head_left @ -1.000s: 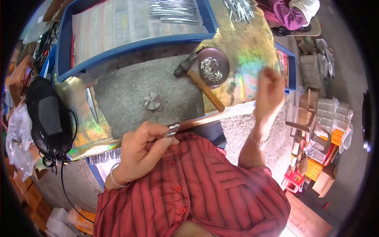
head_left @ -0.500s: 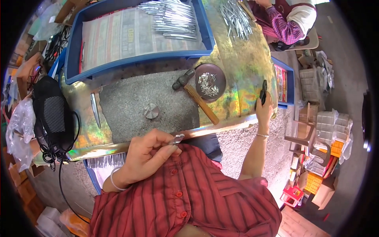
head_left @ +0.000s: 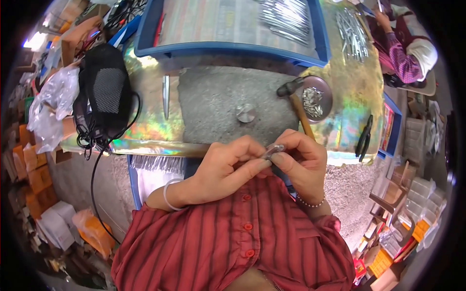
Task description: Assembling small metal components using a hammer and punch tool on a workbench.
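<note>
My left hand (head_left: 221, 167) and my right hand (head_left: 303, 162) meet close to my chest, just in front of the table edge. Between their thumbs and fingers they pinch a small shiny metal piece (head_left: 273, 151); the fingers hide most of it, so its kind is unclear. Beyond them, a grey stone-like slab (head_left: 211, 104) carries a round metal disc (head_left: 245, 113). A hammer (head_left: 302, 115) with a wooden handle lies along the slab's right side. Pliers with dark handles (head_left: 364, 138) rest near the table's right edge, apart from both hands.
A brown dish (head_left: 328, 92) holds small metal parts. Slender metal pieces (head_left: 286, 22) fill part of a blue tray (head_left: 233, 47); more (head_left: 352, 34) lie loose beside it. A single slim metal piece (head_left: 166, 97) and a black mesh bag (head_left: 107, 89) are leftward. A co-worker (head_left: 407, 53) sits far right.
My right hand has left the pliers, which stay on the table, and has come in to join my left hand at the small metal piece. The view has shifted rightward across my body.
</note>
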A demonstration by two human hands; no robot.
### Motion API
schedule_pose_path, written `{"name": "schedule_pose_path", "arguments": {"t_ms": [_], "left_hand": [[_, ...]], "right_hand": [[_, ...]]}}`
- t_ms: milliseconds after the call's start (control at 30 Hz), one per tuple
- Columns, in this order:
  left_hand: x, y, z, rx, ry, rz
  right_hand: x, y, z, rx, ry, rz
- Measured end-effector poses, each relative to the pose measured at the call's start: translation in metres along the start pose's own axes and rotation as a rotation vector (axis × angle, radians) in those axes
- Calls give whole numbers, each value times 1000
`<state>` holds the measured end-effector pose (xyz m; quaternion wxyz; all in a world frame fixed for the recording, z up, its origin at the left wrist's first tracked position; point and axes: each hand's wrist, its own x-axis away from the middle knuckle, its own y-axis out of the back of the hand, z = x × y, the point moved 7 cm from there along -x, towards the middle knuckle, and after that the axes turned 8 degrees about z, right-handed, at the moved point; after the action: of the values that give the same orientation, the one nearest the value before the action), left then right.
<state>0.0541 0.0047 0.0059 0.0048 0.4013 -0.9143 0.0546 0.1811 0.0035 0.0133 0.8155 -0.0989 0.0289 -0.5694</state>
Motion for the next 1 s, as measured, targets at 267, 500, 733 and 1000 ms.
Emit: {"name": "schedule_pose_path", "arguments": {"t_ms": [267,500,733,1000], "left_hand": [[7,11,7,28,-11,-38],[3,17,8,36,-43,-78],[-1,23,3,-93,-98,-125],[0,23,1,-76,-3,-46]], "right_hand": [[-9,-8,2,205,15,16],[-18,-7,8,302,108,6],[-23,-10,12,304,118,-6],[-25,-13,10,391,5,60]]}}
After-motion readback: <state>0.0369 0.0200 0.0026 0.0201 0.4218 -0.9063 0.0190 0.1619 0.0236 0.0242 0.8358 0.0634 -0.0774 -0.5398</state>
